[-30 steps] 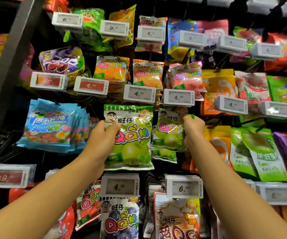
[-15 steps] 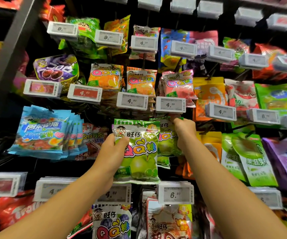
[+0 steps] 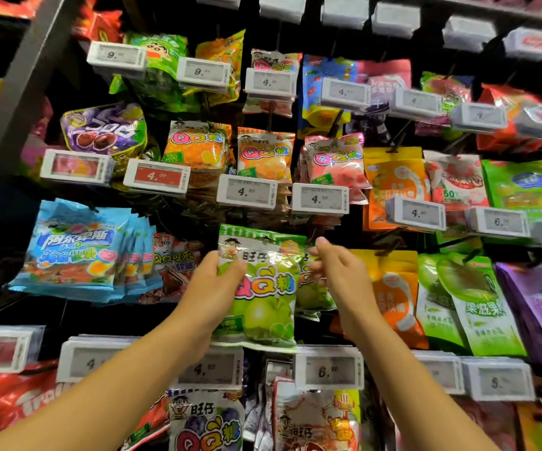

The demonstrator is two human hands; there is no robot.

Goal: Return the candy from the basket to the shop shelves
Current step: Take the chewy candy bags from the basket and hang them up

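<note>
Rightward has shifted the green candy bag (image 3: 263,288), left hand (image 3: 212,289) gripping.

The green apple-printed plastic candy bag (image 3: 264,288) is hanging between the left hand (image 3: 212,289) and the right hand (image 3: 341,281), before matching green bags (image 3: 313,291), below the white 4.20 price tag (image 3: 246,192), right of blue plastic bags (image 3: 77,252).

A shop: candy bags (image 3: 264,289) hang on pegs behind price tags (image 3: 247,191), the upper ones apparently blurred.

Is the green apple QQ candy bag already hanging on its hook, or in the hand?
In the hand: the left hand grips the green apple QQ candy bag by its left edge. Whether its top reaches a hook, cannot tell.
</note>
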